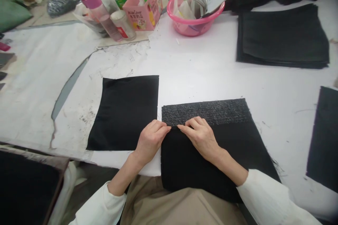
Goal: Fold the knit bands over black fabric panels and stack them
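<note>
Here, the left hand point(151, 137) and right hand point(202, 137), slightly apart, touch the black cloth point(188, 168) toward five o'clock; whether they pinch it, I cannot tell. The right forearm point(231, 167) hides part.

A broad run of bare white counter point(198, 70) lies beyond the two front panels, low and open enough for a hand to sweep across. Its far side is blocked by the pink basin point(194, 28), the pink box point(144, 10) and the bottles point(101, 15) beside it; at far right the stack of black panels point(282, 37) makes a low step. Between the left black panel point(126, 112) and the strip-topped panel point(190, 168) only a narrow slit shows, crossed by the left hand point(150, 139). Right of the strip-topped panel, a wider lane runs to the edge piece point(323, 137).
</note>
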`<state>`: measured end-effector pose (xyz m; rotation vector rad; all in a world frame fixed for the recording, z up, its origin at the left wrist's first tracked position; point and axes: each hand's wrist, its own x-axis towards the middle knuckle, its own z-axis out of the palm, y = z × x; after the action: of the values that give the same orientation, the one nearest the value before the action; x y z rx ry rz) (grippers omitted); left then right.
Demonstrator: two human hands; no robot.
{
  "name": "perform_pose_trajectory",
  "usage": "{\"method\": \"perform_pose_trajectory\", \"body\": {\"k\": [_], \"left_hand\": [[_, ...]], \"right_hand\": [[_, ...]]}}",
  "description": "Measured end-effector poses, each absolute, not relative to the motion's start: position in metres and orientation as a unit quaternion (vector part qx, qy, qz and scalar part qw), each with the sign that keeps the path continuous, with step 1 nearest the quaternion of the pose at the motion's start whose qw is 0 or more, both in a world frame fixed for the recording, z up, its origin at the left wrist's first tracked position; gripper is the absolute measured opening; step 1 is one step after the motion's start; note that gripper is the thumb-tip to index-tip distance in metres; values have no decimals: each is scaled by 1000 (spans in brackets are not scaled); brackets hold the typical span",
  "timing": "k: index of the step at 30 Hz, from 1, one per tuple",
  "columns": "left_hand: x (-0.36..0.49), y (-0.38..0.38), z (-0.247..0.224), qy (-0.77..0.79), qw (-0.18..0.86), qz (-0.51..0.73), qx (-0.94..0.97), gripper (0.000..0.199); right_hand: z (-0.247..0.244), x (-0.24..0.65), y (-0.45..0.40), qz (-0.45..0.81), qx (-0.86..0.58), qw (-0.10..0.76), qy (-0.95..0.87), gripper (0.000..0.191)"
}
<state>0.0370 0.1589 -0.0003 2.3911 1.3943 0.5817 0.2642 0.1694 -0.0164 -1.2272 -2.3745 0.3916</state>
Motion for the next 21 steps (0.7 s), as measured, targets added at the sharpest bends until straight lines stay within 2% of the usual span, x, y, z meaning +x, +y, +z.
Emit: {"method": "perform_pose_trajectory", "body": {"k": [12,21], "left_hand": [[27,155,-6,454,90,151,873,21],[24,153,-9,451,79,142,878,22]], "right_hand": [[-20,267,172,156,-417,213,-870,31],[-18,266,171,134,-413,201,-878,31]]}}
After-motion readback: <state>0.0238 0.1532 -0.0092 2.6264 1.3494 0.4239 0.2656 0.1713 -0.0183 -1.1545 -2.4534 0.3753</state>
